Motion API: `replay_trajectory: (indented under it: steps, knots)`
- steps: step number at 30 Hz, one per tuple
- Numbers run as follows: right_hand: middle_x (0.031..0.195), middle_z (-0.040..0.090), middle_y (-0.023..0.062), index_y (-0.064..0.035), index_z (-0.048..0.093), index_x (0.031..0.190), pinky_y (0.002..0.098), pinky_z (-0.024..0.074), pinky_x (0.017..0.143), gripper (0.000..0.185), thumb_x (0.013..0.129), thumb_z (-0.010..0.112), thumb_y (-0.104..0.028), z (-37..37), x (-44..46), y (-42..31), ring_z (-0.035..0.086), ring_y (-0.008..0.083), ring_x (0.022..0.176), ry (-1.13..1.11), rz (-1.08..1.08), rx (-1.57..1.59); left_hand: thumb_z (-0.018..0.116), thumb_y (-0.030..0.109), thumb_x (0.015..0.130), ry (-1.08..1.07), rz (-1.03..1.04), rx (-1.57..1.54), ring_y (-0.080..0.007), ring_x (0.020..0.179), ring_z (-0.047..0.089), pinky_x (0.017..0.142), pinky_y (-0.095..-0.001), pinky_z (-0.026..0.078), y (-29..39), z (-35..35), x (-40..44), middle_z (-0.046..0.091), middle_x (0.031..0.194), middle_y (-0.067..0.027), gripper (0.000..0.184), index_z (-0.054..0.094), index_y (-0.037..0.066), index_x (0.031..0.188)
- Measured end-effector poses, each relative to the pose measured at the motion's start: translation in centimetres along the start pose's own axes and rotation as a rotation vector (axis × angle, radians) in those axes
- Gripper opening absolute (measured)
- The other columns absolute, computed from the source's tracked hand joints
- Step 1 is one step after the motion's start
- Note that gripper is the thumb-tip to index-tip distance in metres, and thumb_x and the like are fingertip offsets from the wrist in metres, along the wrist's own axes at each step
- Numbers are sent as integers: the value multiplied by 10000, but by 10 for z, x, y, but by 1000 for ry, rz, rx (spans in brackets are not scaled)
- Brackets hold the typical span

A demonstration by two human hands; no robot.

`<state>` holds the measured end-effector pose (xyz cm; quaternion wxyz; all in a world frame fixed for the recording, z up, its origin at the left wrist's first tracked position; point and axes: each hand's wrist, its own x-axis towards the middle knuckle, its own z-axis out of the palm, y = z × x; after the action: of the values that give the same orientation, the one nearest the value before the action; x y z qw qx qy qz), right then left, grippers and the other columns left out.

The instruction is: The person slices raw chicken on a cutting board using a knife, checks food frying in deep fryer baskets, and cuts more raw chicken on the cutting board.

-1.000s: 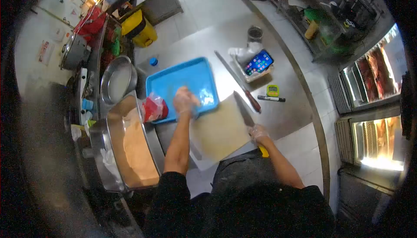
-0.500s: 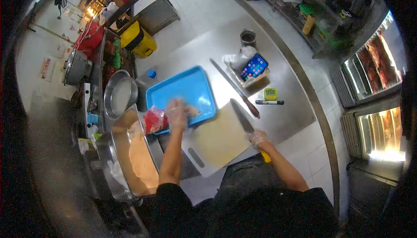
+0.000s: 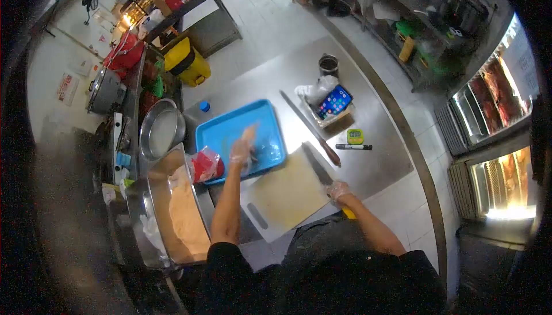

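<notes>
My left hand (image 3: 240, 153), in a clear plastic glove, is closed on a pale, blurred piece of meat (image 3: 249, 133) over the blue tray (image 3: 221, 130). Beside that hand, a red container wrapped in clear plastic (image 3: 206, 164) rests at the tray's near left corner. My right hand (image 3: 338, 191), gloved too, grips a knife (image 3: 315, 162) with a yellow handle. Its blade points away from me along the right edge of the white cutting board (image 3: 287, 191).
A deep metal pan of orange-tan powder (image 3: 185, 217) and a round metal bowl (image 3: 162, 129) stand left. A second knife (image 3: 307, 124), a phone (image 3: 334, 102) on a small box, a green timer (image 3: 355, 136), a marker (image 3: 353, 147) and a dark cup (image 3: 328, 65) lie right.
My left hand has moved slightly right, and the meat that lay in the tray is now lifted in its fingers. My right hand still holds the knife. The view has shifted a little.
</notes>
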<state>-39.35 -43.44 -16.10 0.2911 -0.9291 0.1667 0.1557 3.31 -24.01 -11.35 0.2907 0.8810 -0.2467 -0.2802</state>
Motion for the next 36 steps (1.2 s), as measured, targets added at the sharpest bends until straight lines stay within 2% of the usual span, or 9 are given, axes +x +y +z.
replay_trajectory:
  steps: [3,7,9,11,14,21,24,29,36]
  knots:
    - [1010,631,138,-186,668,1010,363,468,888,234,862,499,-252,-74,-21,-46,610,270,946,-159,132,13,574,371,828,-49,201,-928,-290,749,627,622,-404,520,78,-43,-70,622,876,-130,410,548,86,1123]
    - [1009,635,140,-158,665,1009,354,465,885,266,846,517,-307,-89,-34,-57,609,269,945,-116,271,263,579,298,848,-59,71,-862,-247,787,608,611,-355,518,143,-70,-127,596,868,-126,347,540,101,1132]
    - [961,640,164,-94,654,970,373,472,823,311,848,518,-345,-13,5,-4,612,293,898,-83,212,291,613,306,820,-186,41,-867,-225,804,598,650,-335,513,123,-55,-128,597,860,-114,358,553,84,1094]
    - [884,640,205,-22,637,907,406,494,714,383,816,573,-389,20,17,21,630,311,793,0,40,210,617,270,810,84,294,-313,-208,721,574,626,-329,475,93,-22,-124,593,844,-89,263,578,51,950]
    - [903,632,205,-31,616,960,414,491,717,345,817,549,-338,11,8,14,623,320,808,38,-95,-18,621,233,808,295,552,-399,-213,705,563,620,-337,454,56,23,-113,593,840,-81,211,580,36,873]
    - [907,602,275,9,577,971,465,467,790,387,836,524,-349,-55,-50,-25,589,417,882,124,180,383,629,253,818,-49,112,-818,-233,748,622,625,-364,491,113,77,-209,640,885,-149,239,619,18,866]
    - [889,599,279,17,528,988,472,471,774,344,839,521,-293,-74,-57,-42,591,425,858,81,220,347,569,359,840,-34,90,101,-292,746,638,650,-390,503,75,136,-208,642,835,-204,368,645,-1,832]
    - [834,601,246,0,486,918,496,470,722,219,832,495,-201,-62,-66,-52,599,412,831,39,-59,62,611,372,767,101,63,203,-378,790,620,726,-458,491,51,183,-240,647,881,-198,355,658,62,933]
    - [845,617,235,-28,520,948,485,470,741,289,905,356,-263,-74,-75,-65,600,397,846,-37,104,-105,542,411,817,24,-21,272,-364,790,623,727,-450,490,22,168,-260,649,845,-198,376,674,59,842]
